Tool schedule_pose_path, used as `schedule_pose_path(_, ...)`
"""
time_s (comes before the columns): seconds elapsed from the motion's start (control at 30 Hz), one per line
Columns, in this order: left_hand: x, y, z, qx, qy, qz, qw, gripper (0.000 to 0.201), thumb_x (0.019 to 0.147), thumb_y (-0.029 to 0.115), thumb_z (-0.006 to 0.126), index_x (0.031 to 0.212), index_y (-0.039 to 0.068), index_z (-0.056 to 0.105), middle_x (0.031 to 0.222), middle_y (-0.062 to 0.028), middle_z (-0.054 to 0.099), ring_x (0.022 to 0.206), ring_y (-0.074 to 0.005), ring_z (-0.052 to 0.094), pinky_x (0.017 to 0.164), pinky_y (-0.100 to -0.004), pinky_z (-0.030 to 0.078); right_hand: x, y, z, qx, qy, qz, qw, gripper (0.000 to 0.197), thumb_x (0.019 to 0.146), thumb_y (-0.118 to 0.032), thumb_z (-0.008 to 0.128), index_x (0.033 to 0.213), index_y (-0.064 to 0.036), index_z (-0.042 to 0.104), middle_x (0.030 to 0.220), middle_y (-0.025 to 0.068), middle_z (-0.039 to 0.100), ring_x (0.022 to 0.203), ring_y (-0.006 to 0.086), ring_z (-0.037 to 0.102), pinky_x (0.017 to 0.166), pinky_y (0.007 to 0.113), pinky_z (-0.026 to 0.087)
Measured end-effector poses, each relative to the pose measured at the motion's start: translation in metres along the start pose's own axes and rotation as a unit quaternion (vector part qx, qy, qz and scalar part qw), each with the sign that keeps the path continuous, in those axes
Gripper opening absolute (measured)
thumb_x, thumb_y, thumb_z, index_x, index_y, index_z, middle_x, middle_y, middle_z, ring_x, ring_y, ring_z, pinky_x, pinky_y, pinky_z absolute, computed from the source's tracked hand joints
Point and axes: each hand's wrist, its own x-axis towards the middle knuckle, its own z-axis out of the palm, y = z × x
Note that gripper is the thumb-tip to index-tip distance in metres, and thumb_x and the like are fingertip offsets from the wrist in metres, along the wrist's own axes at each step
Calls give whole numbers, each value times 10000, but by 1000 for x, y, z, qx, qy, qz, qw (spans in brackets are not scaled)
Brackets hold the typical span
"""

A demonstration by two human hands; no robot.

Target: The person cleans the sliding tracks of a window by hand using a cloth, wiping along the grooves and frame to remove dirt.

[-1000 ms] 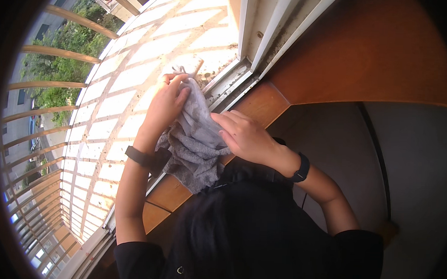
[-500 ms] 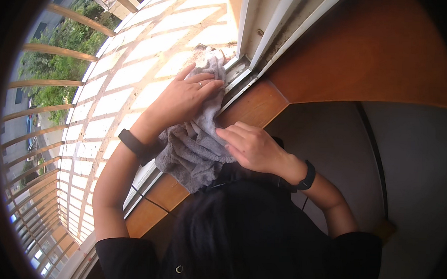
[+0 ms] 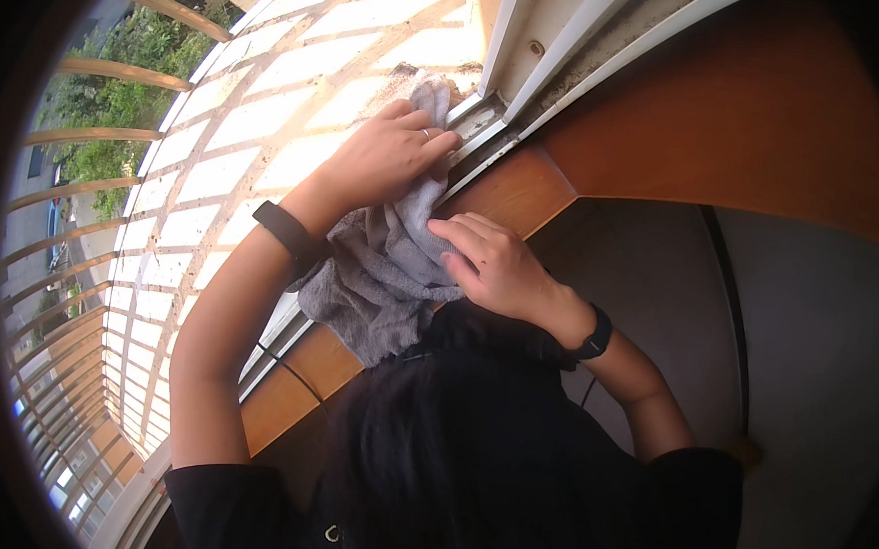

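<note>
A crumpled grey cloth [image 3: 365, 296] lies over the window sill and the metal window track [image 3: 487, 129], its far end bunched at the frame's corner. My left hand [image 3: 391, 155] presses down on that far end, fingers curled round the fabric; a ring and a black wristband show on this side. Closer to me, my right hand [image 3: 499, 262] has its bent fingers on the cloth's right edge, gripping it, though the fingertips are partly hidden. The near part of the cloth hangs loosely toward my body.
Beyond the window, a sunlit ledge [image 3: 270, 120] runs along wooden-coloured bars [image 3: 125, 71], with greenery outside. A brown wooden sill [image 3: 522, 192] borders the track, and a thin black cable [image 3: 293, 369] crosses it at lower left. Dirt sits in the white frame's grooves [image 3: 571, 74].
My left hand has slid slightly up and right toward the frame's corner, its fingers now curled instead of stretched. The right hand and the cloth's near folds have shifted a little upward.
</note>
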Motion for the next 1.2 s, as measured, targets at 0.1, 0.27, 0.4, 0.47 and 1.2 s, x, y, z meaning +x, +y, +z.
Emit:
schedule_pose_path(0.1,2,0,5,27,64,12,998,154,864,84,564,1018,74,560,936,-61,623,910,-252,586,890,-355,429,4,2,4,-11,2,1,1000,344,824,37,635,1167,31,607,1009,201,653,955,393,631,847,436,518)
schedule_pose_path(0.27,-22,-11,-5,52,295,-132,945,278,799,-29,624,1045,68,537,1004,-103,652,927,-309,629,887,-413,458,18,-10,10,-18,34,6,999,365,866,19,604,1230,24,595,1042,203,651,981,395,630,868,441,514)
schedule_pose_path(0.4,-64,-15,-43,103,311,-220,919,335,819,-33,661,1108,66,524,1021,-117,651,972,-362,627,910,-427,464,38,-13,9,-3,88,18,996,378,882,11,587,1260,12,592,1064,200,655,989,392,633,869,439,517)
schedule_pose_path(0.47,-72,-8,-36,-5,299,-317,900,341,867,-30,609,1185,53,518,1122,-169,634,1045,-411,619,868,-479,486,45,-15,14,12,80,9,997,376,884,15,580,1259,7,594,1071,196,659,994,388,635,868,439,519)
schedule_pose_path(1.2,-26,38,20,-151,155,-249,944,243,942,83,592,1128,-6,464,1023,-219,545,993,-420,551,891,-446,454,-5,-14,-8,-38,-18,-3,999,389,833,37,599,1222,32,580,972,176,618,933,353,624,807,432,522)
